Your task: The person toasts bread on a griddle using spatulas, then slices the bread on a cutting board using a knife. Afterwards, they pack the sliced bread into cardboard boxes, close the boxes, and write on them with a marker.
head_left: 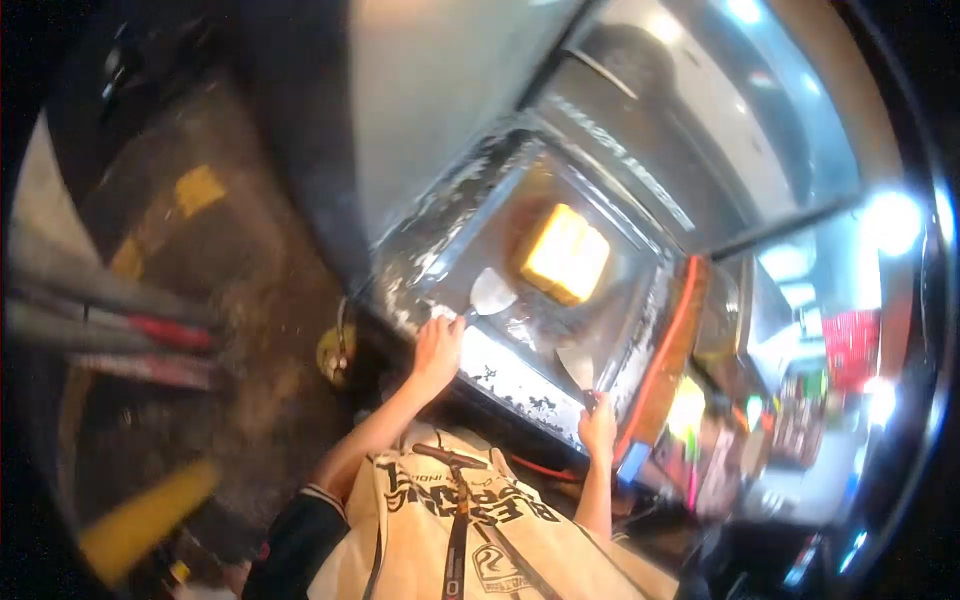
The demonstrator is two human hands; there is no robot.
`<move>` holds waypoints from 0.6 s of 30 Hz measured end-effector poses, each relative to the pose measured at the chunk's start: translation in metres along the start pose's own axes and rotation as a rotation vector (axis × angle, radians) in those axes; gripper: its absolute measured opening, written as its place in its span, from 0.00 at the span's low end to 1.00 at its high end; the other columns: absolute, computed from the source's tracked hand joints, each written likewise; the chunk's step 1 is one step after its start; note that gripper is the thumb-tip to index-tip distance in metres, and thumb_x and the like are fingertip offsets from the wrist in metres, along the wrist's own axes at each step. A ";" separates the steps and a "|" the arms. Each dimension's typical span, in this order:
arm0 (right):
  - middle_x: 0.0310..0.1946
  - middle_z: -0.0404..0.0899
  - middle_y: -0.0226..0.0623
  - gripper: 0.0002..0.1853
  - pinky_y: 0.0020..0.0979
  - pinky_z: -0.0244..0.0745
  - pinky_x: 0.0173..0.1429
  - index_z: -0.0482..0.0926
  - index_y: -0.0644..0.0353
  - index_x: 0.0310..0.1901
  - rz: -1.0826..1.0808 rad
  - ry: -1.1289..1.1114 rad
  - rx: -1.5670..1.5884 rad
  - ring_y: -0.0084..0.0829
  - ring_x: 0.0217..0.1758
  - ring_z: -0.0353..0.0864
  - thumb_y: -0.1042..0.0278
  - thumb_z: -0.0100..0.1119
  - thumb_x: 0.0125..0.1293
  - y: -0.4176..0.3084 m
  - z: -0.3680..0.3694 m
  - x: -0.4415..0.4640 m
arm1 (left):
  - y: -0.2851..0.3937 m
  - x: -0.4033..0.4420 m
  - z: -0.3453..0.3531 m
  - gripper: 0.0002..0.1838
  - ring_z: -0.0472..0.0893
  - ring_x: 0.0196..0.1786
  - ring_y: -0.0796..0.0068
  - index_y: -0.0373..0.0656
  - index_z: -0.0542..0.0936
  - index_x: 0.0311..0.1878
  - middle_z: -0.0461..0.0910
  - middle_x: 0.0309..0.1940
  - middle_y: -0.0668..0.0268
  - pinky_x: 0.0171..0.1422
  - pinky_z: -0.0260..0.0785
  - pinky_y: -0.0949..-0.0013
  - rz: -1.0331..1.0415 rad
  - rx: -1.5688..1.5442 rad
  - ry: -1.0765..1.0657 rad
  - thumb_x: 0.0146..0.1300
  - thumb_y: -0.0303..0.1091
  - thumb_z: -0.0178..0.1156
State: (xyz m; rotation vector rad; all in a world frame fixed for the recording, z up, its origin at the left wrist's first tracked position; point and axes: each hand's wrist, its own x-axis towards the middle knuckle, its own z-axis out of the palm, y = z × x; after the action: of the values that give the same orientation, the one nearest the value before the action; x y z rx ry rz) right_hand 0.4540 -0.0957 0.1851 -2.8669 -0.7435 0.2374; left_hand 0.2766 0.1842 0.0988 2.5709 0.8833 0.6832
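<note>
On a dark, square griddle (622, 292), near the middle of its plate, one yellow block (567, 255) is lit brightly. With the griddle taken as a clock face, the left scraper (492, 292) is held at eight o'clock, and its handle is wrapped by the closed fingers of the left hand (437, 350). The right scraper (577, 365) is held at five o'clock by the right hand (597, 430) — fingers also curled shut round the handle. The block appears to be touched by neither blade.

As for progress, the block is already set on the plate and both tools are taken up; it is not yet lifted off. Whether it is cooked through, or is made of several pieces pressed together, cannot be told through the blur and glare.

Counted are one griddle, one block, two scrapers and two hands. A pale printed apron (415, 540) is seen at six o'clock, an orange strip (690, 290) at three — running along the griddle's side — and a parked vehicle (705, 105) is blurred beyond at one o'clock.
</note>
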 end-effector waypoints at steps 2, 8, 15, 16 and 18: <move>0.43 0.79 0.54 0.21 0.49 0.71 0.49 0.68 0.54 0.54 0.078 -0.005 0.108 0.54 0.49 0.78 0.72 0.58 0.58 -0.003 -0.006 -0.001 | -0.001 0.007 -0.008 0.17 0.75 0.40 0.49 0.35 0.69 0.52 0.71 0.37 0.49 0.44 0.70 0.52 -0.009 -0.037 -0.181 0.57 0.25 0.52; 0.34 0.80 0.44 0.17 0.35 0.73 0.36 0.69 0.61 0.54 0.199 0.086 0.608 0.37 0.33 0.79 0.69 0.54 0.64 0.052 0.030 0.058 | 0.004 0.037 -0.035 0.24 0.78 0.40 0.39 0.30 0.63 0.57 0.74 0.43 0.39 0.47 0.72 0.48 -0.136 -0.278 -0.392 0.59 0.31 0.52; 0.28 0.78 0.37 0.15 0.24 0.58 0.16 0.72 0.64 0.45 0.369 -0.057 1.214 0.19 0.14 0.63 0.59 0.48 0.71 0.011 0.004 0.217 | 0.006 0.111 0.027 0.20 0.78 0.45 0.38 0.30 0.73 0.47 0.79 0.38 0.39 0.51 0.69 0.47 -0.274 -0.553 -0.271 0.66 0.41 0.50; 0.28 0.78 0.39 0.15 0.25 0.57 0.18 0.74 0.62 0.47 0.389 -0.051 1.220 0.18 0.14 0.60 0.58 0.48 0.70 -0.011 -0.003 0.232 | 0.012 0.119 0.031 0.20 0.78 0.44 0.38 0.30 0.75 0.44 0.79 0.38 0.39 0.50 0.69 0.47 -0.261 -0.538 -0.266 0.66 0.41 0.50; 0.27 0.78 0.40 0.17 0.27 0.61 0.18 0.77 0.65 0.45 0.326 -0.061 1.121 0.20 0.15 0.64 0.56 0.52 0.68 -0.046 -0.005 0.265 | 0.041 0.116 0.029 0.18 0.77 0.42 0.36 0.30 0.75 0.36 0.77 0.33 0.37 0.48 0.69 0.45 -0.199 -0.516 -0.347 0.65 0.40 0.50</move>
State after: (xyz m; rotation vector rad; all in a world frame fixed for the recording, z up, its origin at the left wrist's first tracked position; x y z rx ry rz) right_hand 0.6621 0.0744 0.1697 -1.8681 -0.0480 0.5637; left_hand 0.3918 0.2236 0.1317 2.0239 0.7195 0.3329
